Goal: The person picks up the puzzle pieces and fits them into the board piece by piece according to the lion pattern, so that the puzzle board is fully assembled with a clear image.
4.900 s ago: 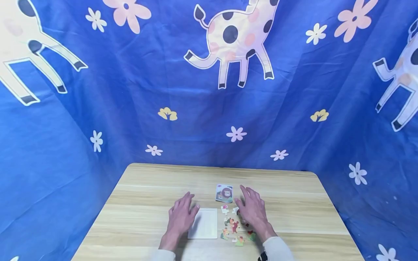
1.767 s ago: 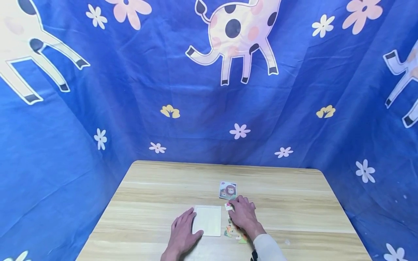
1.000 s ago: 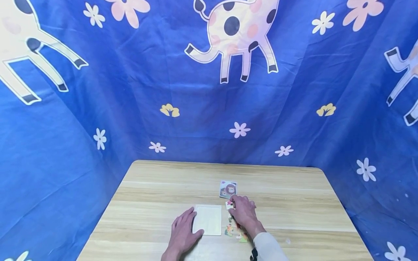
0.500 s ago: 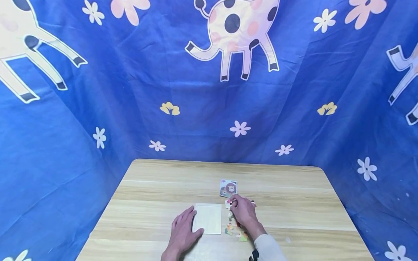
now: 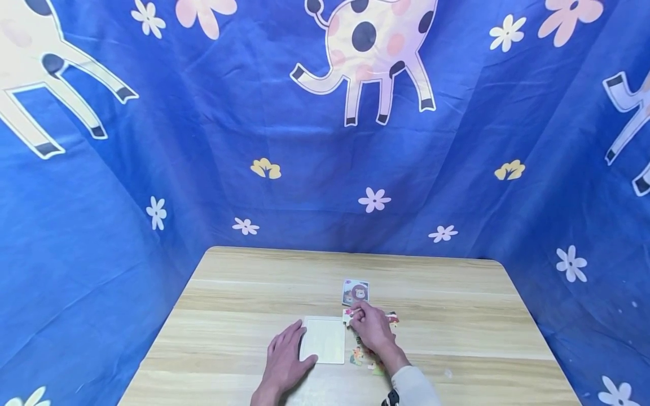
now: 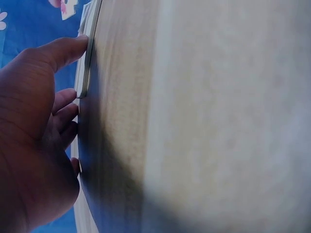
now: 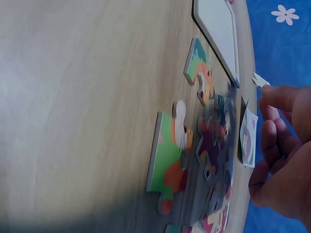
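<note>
My right hand (image 5: pixel 374 330) pinches a white jigsaw piece (image 5: pixel 347 317) with a pink flower between thumb and fingertips. The piece is raised off the table beside the top right corner of a shallow white puzzle tray (image 5: pixel 325 341). In the right wrist view only a pale corner of this jigsaw piece (image 7: pixel 260 80) shows past the thumb. My left hand (image 5: pixel 286 361) lies along the tray's left side, fingers relaxed, thumb touching its near edge (image 6: pixel 83 87). Nothing lies in the tray. Under and around my right hand are several loose pieces, partly hidden by it.
A lion picture card (image 5: pixel 355 292) lies behind my right hand. An orange and green piece (image 5: pixel 356 356) and a green piece (image 5: pixel 377 368) lie right of the tray; a dark red piece (image 5: pixel 393 318) is right of the hand. A blue curtain (image 5: pixel 304 214) surrounds the wooden table (image 5: pixel 244 299).
My right hand has reached the flower piece, pinched it and lifted it leftward toward the tray. Earlier my left hand came down to the tray's side; it has since stayed there.
</note>
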### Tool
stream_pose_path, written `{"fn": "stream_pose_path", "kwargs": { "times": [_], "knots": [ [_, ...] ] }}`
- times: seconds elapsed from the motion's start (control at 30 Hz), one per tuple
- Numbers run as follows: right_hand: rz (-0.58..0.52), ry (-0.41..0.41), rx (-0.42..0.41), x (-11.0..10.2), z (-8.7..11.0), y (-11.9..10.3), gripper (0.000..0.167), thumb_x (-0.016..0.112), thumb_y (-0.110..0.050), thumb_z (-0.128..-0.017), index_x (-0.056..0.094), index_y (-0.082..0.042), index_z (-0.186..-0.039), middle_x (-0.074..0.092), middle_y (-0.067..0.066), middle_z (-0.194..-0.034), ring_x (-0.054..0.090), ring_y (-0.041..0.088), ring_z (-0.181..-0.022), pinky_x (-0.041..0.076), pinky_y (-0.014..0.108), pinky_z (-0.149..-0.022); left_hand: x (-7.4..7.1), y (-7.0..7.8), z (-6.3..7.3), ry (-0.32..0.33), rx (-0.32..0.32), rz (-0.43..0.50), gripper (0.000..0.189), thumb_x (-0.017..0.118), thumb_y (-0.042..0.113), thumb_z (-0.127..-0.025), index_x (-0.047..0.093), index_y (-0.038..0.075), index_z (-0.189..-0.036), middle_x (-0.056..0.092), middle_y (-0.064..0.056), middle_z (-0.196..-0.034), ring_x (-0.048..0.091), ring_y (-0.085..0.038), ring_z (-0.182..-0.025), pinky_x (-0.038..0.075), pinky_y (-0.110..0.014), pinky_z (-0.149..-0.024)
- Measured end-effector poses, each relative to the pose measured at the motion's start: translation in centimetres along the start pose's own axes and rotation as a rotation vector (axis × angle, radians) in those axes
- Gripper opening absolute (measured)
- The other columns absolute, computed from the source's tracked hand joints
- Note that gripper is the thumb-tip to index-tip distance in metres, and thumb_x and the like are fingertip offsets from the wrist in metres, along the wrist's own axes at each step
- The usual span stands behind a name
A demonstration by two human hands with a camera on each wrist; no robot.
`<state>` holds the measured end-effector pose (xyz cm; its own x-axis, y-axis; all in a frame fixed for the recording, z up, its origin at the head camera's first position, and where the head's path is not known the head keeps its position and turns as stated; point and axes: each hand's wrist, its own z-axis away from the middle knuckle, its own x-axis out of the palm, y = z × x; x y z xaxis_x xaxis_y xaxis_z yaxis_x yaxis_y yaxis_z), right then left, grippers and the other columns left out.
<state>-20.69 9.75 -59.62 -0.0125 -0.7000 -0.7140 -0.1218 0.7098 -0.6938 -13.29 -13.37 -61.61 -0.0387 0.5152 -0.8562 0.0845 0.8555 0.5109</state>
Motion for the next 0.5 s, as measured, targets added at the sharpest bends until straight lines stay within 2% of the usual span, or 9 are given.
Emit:
{"fn": "stream_pose_path", "kwargs": {
  "times": [0.1,0.33,0.5],
  "knots": [
    [-0.004,-0.007,-0.012,0.3,0.0,-0.2,0.024,0.072,-0.016,-0.079,0.067,-0.028,-0.099,0.059,-0.02,-0.072,0.051,-0.001,-0.066,0.044,0.019,-0.065,0.0,0.0,0.0,-0.003,0.0,-0.003,0.072,0.072,0.044,-0.075,0.053,0.007,-0.134,0.044,-0.008,-0.15,0.038,-0.03,-0.138,0.025,-0.057,-0.112],
    [-0.089,-0.082,-0.008,1.1,0.4,-0.9,0.024,0.073,-0.017,-0.08,0.067,-0.026,-0.101,0.059,-0.017,-0.073,0.05,-0.001,-0.062,0.042,0.017,-0.059,-0.2,0.1,0.0,0.007,0.009,-0.006,0.071,0.073,0.044,-0.075,0.054,0.007,-0.133,0.045,-0.009,-0.15,0.039,-0.031,-0.138,0.027,-0.057,-0.112],
    [-0.079,-0.082,-0.047,1.8,0.5,-1.5,0.022,0.072,-0.016,-0.079,0.068,-0.023,-0.099,0.058,-0.017,-0.071,0.049,-0.003,-0.061,0.043,0.017,-0.06,-0.2,0.2,-0.1,0.006,0.006,-0.011,0.071,0.073,0.043,-0.075,0.054,0.007,-0.133,0.045,-0.009,-0.15,0.039,-0.03,-0.138,0.027,-0.057,-0.112]
  ]
}}
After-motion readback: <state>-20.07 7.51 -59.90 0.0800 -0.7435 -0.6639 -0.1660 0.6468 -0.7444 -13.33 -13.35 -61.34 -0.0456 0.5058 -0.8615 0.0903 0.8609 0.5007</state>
